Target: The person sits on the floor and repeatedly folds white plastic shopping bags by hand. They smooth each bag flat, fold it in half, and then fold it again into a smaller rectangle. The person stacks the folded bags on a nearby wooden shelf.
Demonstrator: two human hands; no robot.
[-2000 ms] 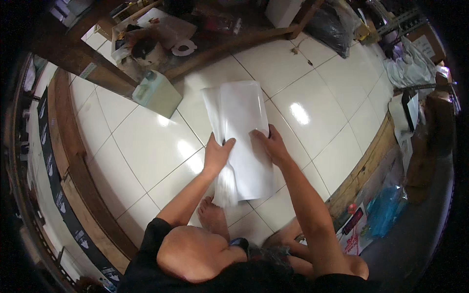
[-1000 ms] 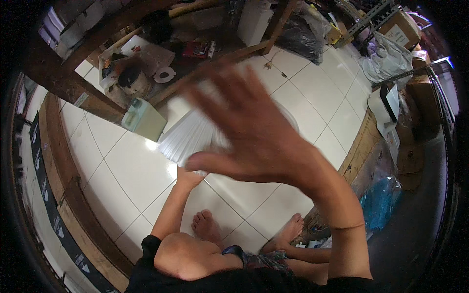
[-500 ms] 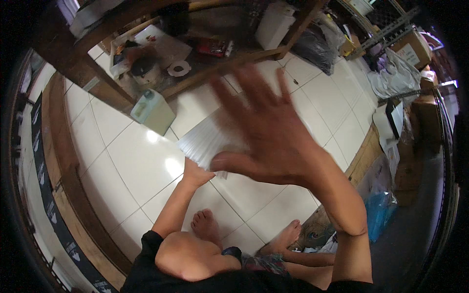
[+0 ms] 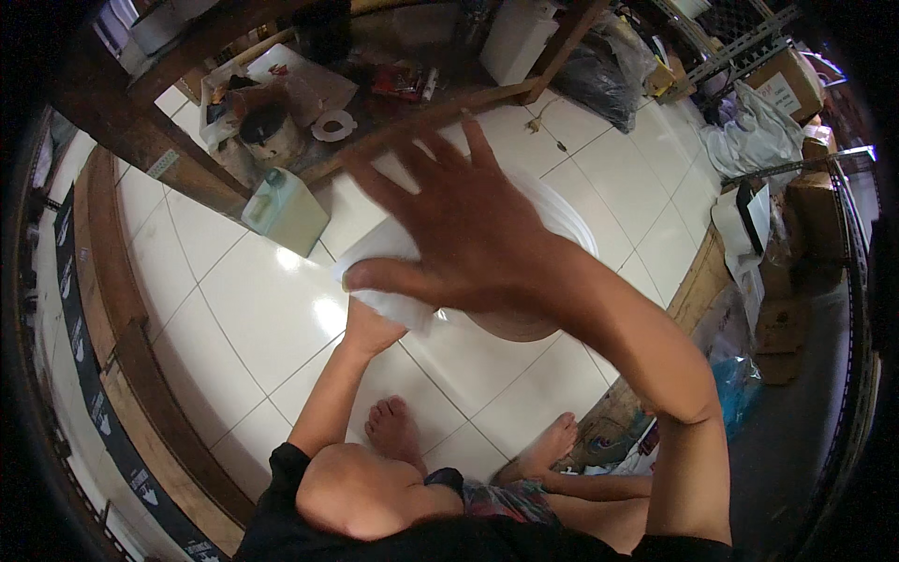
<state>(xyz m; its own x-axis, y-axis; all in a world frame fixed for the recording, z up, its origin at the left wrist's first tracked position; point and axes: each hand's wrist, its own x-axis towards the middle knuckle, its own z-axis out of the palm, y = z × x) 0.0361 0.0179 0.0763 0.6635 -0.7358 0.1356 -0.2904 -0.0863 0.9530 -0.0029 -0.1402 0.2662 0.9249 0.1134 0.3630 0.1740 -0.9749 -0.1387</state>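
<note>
My right hand (image 4: pixel 468 229) is raised close in front of the view, its fingers spread and nothing held in it. Behind and below it, my left hand (image 4: pixel 375 328) grips the lower edge of a thin, whitish, see-through plastic piece (image 4: pixel 379 251); its fingertips are hidden. My right hand covers much of that piece, so I cannot make out its full shape. A curved white rim (image 4: pixel 576 220) shows beyond my right wrist. Whether it belongs to the same plastic piece, I cannot tell.
A pale jug (image 4: pixel 288 214) with a greenish cap stands on the tiled floor (image 4: pixel 248 309) by a wooden shelf. On the shelf are a dark pot (image 4: pixel 270 129) and a white canister (image 4: pixel 515 42). Cartons (image 4: pixel 787 89) and plastic bags (image 4: pixel 758 136) lie at the right.
My right hand has moved left and slightly down across the plastic piece, its fingers still spread. The curved white rim now shows to the right of it. My left hand stays nearly in place.
</note>
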